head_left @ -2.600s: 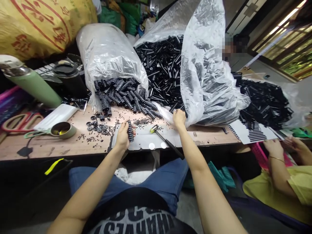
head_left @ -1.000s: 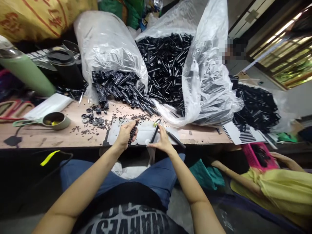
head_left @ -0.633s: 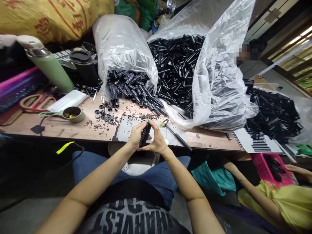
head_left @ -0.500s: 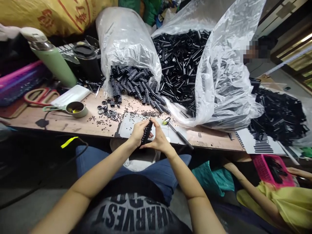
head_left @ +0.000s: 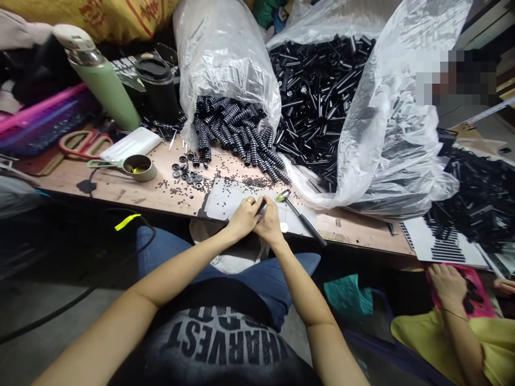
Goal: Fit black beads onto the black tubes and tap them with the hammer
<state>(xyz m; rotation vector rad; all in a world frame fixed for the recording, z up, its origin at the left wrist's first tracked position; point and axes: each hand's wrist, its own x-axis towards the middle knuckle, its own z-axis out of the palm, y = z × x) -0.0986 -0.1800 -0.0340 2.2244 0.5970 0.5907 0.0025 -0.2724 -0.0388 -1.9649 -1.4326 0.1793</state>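
Close together over the near edge of a pale work plate (head_left: pixel 219 201) are my left hand (head_left: pixel 243 219) and my right hand (head_left: pixel 269 222). Both are closed around a dark part, a black cylinder (head_left: pixel 261 205), whose upper end alone shows between the fingers; the rest is hidden. On the plate to the right lies a tool with a black handle (head_left: pixel 308 224) and a shiny, yellowish head. Tiny dark pieces (head_left: pixel 257 182) are scattered on and behind the plate. Banded black cylinders (head_left: pixel 241 134) spill from a clear plastic bag (head_left: pixel 225 59) behind them.
A large open bag (head_left: pixel 374 161) holds many black parts (head_left: pixel 317 102). At left are a metal scoop (head_left: pixel 140 169), red-handled scissors (head_left: pixel 82 145), a green bottle (head_left: pixel 104 91) and a black cup (head_left: pixel 156 88). At right, a co-worker's hand (head_left: pixel 448 287) is over a pink basket (head_left: pixel 485 300).
My hands have closed in around the black cylinder, which showed its studded side before and is now mostly covered. The view has shifted slightly. The co-worker's hand has moved to the pink basket.
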